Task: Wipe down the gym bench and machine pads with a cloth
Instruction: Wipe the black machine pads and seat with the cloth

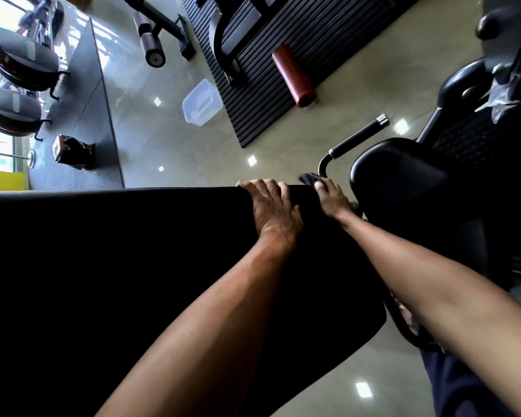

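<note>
A wide black bench pad [109,266] fills the lower left of the head view. My left hand [271,206] lies on its far edge, with the fingers curled over that edge. Just to the right, my right hand [333,197] holds a dark cloth [310,178] against the pad's far right corner. Most of the cloth is hidden behind the pad and the hand. A second black machine pad [403,179] stands to the right of my right hand.
A padded handle bar [355,139] rises beside the machine pad. On the tiled floor beyond lie a clear plastic tub [202,102], a red foam roller [294,75] on a ribbed black mat [283,85], and other gym machines at the far left.
</note>
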### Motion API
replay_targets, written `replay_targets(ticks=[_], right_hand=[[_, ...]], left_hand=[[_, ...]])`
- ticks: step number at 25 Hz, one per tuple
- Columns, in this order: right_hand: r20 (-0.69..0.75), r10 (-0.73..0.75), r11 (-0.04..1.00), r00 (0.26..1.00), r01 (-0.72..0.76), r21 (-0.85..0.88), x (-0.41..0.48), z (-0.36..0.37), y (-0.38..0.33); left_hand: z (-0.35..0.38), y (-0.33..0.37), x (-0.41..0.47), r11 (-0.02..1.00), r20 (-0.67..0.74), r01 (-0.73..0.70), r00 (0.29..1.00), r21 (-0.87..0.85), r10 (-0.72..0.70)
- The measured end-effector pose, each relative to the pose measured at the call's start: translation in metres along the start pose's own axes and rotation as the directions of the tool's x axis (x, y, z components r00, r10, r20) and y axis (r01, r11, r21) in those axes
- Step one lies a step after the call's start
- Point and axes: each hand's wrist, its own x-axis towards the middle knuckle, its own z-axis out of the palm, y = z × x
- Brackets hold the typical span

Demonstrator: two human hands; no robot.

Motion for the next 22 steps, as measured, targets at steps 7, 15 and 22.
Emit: replay_targets(ticks=[7,15,22], right_hand=[[-0.002,-0.278,0.953,0.96,0.276,0.126,-0.086,0.004,-0.028],[0.07,0.072,0.995,0.995,-0.066,-0.078,-0.062,-0.01,0.046],[0.081,0.081,0.989,0.993,-0.07,-0.134,-0.094,-0.025,0.037]], left_hand=[[-0.001,0.005,0.004,1.0,-0.006,0.006,1.0,0.002,-0.006],[0.0,0.007,0.007,1.0,0.0,0.007,1.0,-0.011,-0.007],[-0.002,0.004,0.002,0.997,-0.028,-0.031,0.999,-0.07,0.029]])
